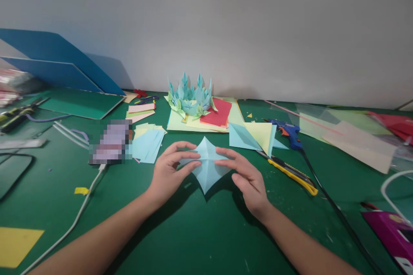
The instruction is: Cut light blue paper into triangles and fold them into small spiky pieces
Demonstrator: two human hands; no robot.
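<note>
A light blue folded paper, diamond-shaped with points up and down, lies on the green table in front of me. My left hand rests at its left side, thumb and forefinger pinching the left corner near the middle crease. My right hand lies on the right side, fingers stretched out and pressing the right corner flat. Behind it stands a finished blue and green paper flower on a stack of coloured sheets.
A yellow box cutter and a blue glue gun with black cord lie right of the paper. Folded blue and yellow pieces sit nearby. Blue paper squares, a phone with white cable, and blue boards are left.
</note>
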